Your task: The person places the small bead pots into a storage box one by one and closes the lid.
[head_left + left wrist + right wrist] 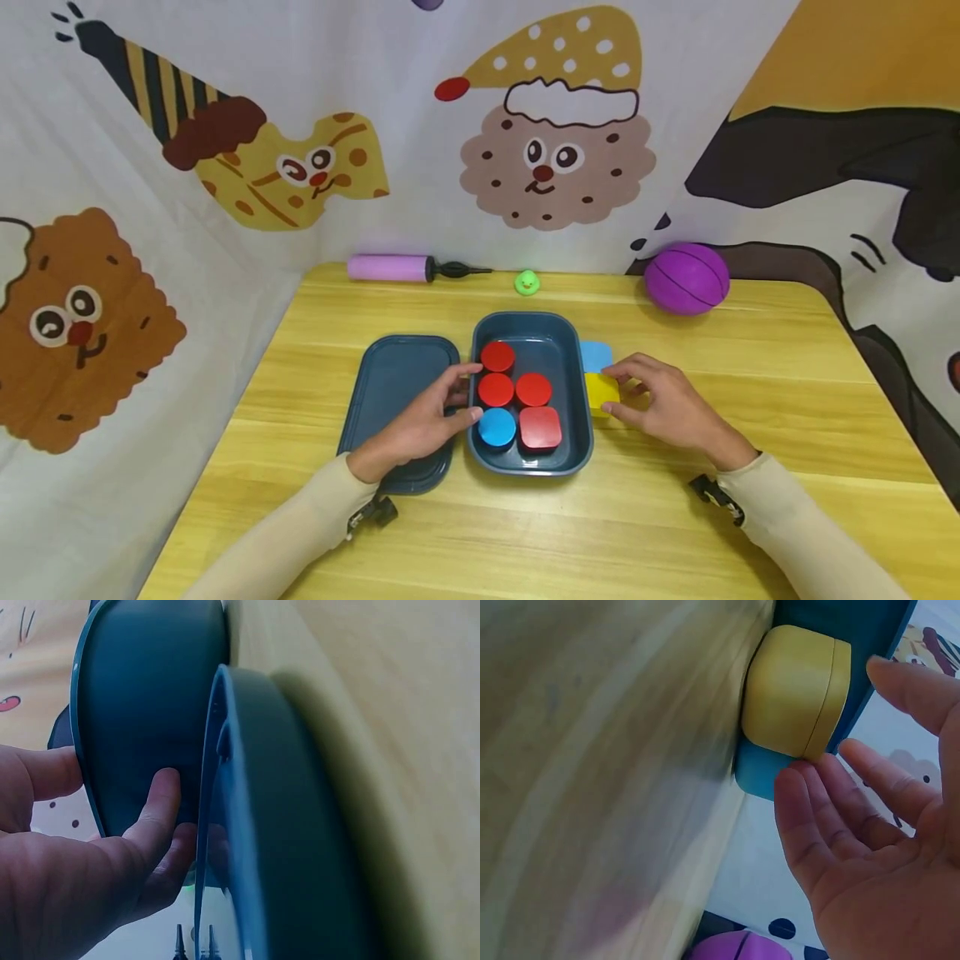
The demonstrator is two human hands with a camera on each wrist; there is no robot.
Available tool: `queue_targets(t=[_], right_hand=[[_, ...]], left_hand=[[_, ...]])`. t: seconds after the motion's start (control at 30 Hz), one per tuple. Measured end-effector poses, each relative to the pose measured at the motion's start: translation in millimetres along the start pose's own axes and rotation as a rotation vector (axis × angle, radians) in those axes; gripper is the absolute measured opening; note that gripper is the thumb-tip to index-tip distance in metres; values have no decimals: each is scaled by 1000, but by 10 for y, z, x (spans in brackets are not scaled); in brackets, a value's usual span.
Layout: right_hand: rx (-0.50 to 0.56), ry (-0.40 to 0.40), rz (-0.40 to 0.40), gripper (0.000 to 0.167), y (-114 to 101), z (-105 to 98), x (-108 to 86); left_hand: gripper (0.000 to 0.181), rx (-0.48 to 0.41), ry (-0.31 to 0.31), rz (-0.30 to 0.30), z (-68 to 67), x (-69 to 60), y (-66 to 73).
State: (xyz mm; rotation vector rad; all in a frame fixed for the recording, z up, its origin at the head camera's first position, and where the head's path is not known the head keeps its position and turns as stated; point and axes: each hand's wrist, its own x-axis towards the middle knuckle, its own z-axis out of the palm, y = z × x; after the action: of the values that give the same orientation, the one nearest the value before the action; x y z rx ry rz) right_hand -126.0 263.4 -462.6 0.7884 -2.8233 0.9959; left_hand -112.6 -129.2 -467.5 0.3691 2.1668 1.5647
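A dark blue-grey open container (558, 333) holds several red round lidded pieces (497, 389), a blue round one (497, 427) and a red rounded-square one (540, 428). At its left wall is my left hand (423, 421), with thumb and fingertips touching the wall and rim. Against the outer right wall stand a yellow rounded box (791, 694) and a light blue one (597, 356). My right hand (667, 404) is beside the yellow box, fingers spread around its right side; the right wrist view shows the fingertips at its edge, without a grip.
The matching flat lid (401, 375) lies left of the container, partly under my left forearm. Along the back edge of the wooden table (525, 533) are a purple hand pump (390, 267), a green toy duck (527, 283) and a purple ball (687, 279). A printed cloth hangs behind.
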Motion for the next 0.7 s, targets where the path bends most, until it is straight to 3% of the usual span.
queue_targets(t=[0.13, 0.3, 0.5, 0.7], right_hand=[[0, -27, 45, 54, -21, 16, -5], [-45, -58, 45, 61, 11, 57, -8], [-31, -56, 17, 60, 43, 58, -10], [0, -39, 16, 58, 27, -68, -6]], left_hand=[[64, 3, 2, -1, -1, 1, -4], [64, 10, 4, -10, 13, 1, -11], [64, 11, 4, -14, 12, -7, -8], [64, 13, -1, -10, 2, -13, 12]])
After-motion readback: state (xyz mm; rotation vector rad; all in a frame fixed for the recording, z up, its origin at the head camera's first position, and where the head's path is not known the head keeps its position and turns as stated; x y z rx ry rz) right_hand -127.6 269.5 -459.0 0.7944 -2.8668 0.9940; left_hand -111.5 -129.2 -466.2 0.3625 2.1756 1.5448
